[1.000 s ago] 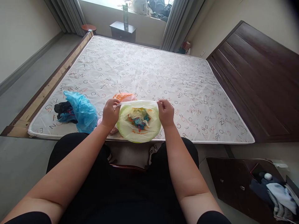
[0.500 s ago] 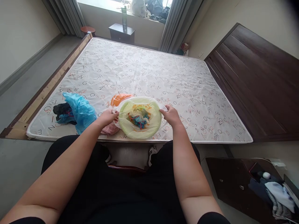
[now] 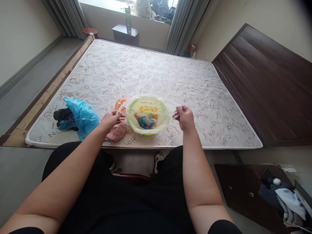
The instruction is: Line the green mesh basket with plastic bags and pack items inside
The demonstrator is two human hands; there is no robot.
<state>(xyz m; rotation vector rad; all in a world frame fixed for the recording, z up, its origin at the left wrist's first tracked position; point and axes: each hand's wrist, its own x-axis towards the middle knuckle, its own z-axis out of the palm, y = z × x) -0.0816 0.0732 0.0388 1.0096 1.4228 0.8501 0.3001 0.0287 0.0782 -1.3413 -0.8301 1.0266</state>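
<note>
A pale yellow-green bin [image 3: 130, 122] lined with a translucent plastic bag [image 3: 162, 113] stands on the mattress in front of me. Orange print shows on the bag, and a bunched blue, red and white bundle [image 3: 147, 122] lies at the bottom. My left hand [image 3: 111, 118] pinches the bag's handle on the left side. On the right, my right hand [image 3: 184, 117] grips the other handle, drawn out from the rim. Beside my left hand are a pink cloth [image 3: 116, 131] and an orange-and-white plastic bag [image 3: 120, 104], partly hidden.
A blue plastic bag [image 3: 85, 113] and a black bundle [image 3: 62, 117] lie on the mattress [image 3: 158, 71] to the left. The dark headboard [image 3: 263, 87] rises at right. A low cabinet [image 3: 239, 188] with clothes stands near my right arm.
The bag's handles have been pulled outward and up, with my right hand moving right. The bin has tipped more upright, and its contents sit deeper inside.
</note>
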